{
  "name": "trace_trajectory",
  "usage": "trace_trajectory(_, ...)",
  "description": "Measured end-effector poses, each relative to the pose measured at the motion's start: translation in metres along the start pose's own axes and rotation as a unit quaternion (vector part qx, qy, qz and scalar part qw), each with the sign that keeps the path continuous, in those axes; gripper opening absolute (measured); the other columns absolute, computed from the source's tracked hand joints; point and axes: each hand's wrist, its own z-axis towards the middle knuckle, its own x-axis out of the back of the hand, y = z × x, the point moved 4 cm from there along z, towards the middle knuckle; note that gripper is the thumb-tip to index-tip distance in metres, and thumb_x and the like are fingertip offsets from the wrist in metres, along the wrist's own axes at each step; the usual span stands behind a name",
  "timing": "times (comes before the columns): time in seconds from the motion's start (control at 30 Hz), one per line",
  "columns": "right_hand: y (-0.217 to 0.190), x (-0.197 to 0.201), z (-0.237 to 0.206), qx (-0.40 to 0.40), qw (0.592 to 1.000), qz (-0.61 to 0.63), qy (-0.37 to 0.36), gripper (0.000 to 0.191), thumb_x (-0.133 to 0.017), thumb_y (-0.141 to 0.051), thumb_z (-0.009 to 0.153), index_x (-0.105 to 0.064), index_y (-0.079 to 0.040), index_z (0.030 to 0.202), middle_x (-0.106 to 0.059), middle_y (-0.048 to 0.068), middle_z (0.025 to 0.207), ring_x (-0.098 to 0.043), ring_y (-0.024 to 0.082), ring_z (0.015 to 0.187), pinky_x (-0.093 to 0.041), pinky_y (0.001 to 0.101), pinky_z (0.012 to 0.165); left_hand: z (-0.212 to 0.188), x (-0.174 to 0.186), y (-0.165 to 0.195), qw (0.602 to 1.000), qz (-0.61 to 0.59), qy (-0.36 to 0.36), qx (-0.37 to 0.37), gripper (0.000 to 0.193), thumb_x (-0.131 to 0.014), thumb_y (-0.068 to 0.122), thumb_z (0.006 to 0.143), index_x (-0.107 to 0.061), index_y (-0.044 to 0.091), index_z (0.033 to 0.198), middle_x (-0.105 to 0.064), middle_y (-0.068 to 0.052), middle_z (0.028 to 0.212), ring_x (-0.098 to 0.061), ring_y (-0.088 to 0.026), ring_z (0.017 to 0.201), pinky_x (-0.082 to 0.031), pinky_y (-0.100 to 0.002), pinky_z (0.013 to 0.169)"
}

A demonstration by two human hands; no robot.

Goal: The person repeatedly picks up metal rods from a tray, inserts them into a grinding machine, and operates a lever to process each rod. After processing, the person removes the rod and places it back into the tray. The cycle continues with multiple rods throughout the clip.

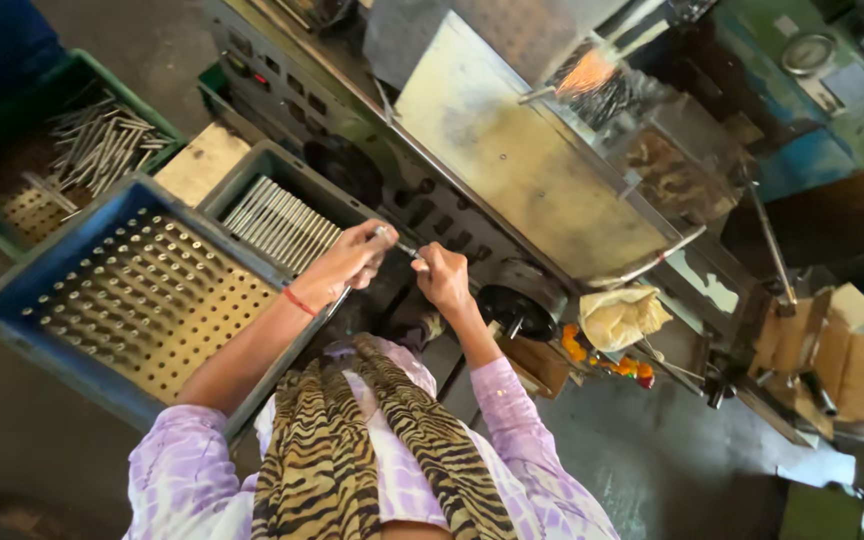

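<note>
A thin metal rod (404,247) is pinched at centre frame between the closed left hand (352,262) and right hand (442,275), above a grey tray of smooth steel rods (280,222).

Soft daylight lit the middle of the frame evenly, falling brightest on the tilted pale metal cover plate (512,160) at upper centre. Orange sparks (584,72) glowed near the top, slightly smeared. The lower left floor and the right edge sat in deep shadow. Straight lines bowed toward the corners, a wide-lens distortion, and the far right looked soft.
</note>
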Motion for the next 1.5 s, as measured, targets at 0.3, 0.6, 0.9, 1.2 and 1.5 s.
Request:
trace_trajectory(0.3, 0.006, 0.026, -0.003, 0.019, 0.998, 0.040, 0.050, 0.041, -0.046, -0.042, 0.112, -0.056, -0.005, 0.097, -0.054, 0.012, 0.070, -0.057, 0.035, 0.059, -0.044, 0.0440, 0.054, -0.021, -0.042, 0.006, 0.908, 0.202, 0.076, -0.360, 0.020, -0.076, 0.010, 0.095, -0.060, 0.008, 0.108, -0.049, 0.008, 0.079, -0.042, -0.001, 0.067, -0.036, -0.019, 0.055)
trace_trajectory(0.6, 0.004, 0.034, -0.026, -0.067, 0.987, 0.056, 0.133, 0.043, -0.048, -0.043, 0.108, -0.065, -0.006, 0.096, -0.061, 0.010, 0.071, -0.060, 0.029, 0.058, -0.045, 0.0390, 0.054, -0.029, -0.062, 0.015, 0.903, 0.235, 0.067, -0.352, 0.023, -0.077, 0.010, 0.093, -0.061, 0.007, 0.109, -0.047, 0.007, 0.075, -0.041, 0.000, 0.066, -0.034, -0.020, 0.055)
trace_trajectory(0.9, -0.011, 0.063, 0.016, -0.110, 0.992, 0.057, 0.018, 0.027, -0.067, -0.028, 0.102, -0.066, -0.002, 0.093, -0.062, 0.015, 0.071, -0.064, 0.033, 0.063, -0.048, 0.0376, 0.057, -0.016, -0.062, 0.029, 0.968, 0.105, -0.017, -0.229, 0.017, -0.072, 0.011, 0.096, -0.061, 0.009, 0.110, -0.049, 0.008, 0.069, -0.039, 0.001, 0.048, -0.027, -0.021, 0.040)
trace_trajectory(1.2, -0.027, 0.117, 0.045, -0.183, 0.910, 0.326, -0.181, 0.029, -0.088, -0.011, 0.080, -0.063, 0.002, 0.073, -0.057, 0.004, 0.062, -0.049, 0.010, 0.057, -0.036, 0.0292, 0.052, -0.022, -0.080, 0.025, 0.964, -0.035, -0.123, -0.232, 0.018, -0.068, 0.009, 0.099, -0.056, 0.009, 0.112, -0.049, 0.008, 0.070, -0.041, 0.000, 0.051, -0.032, -0.021, 0.042)
trace_trajectory(1.5, 0.018, 0.101, 0.009, -0.219, 0.829, 0.508, -0.085, 0.026, -0.083, -0.008, 0.084, -0.063, 0.001, 0.070, -0.064, 0.008, 0.068, -0.057, 0.013, 0.062, -0.040, 0.0305, 0.056, -0.021, -0.095, 0.019, 0.974, 0.019, -0.029, -0.222, 0.015, -0.070, 0.010, 0.097, -0.057, 0.009, 0.105, -0.049, 0.008, 0.069, -0.040, 0.000, 0.049, -0.031, -0.021, 0.039)
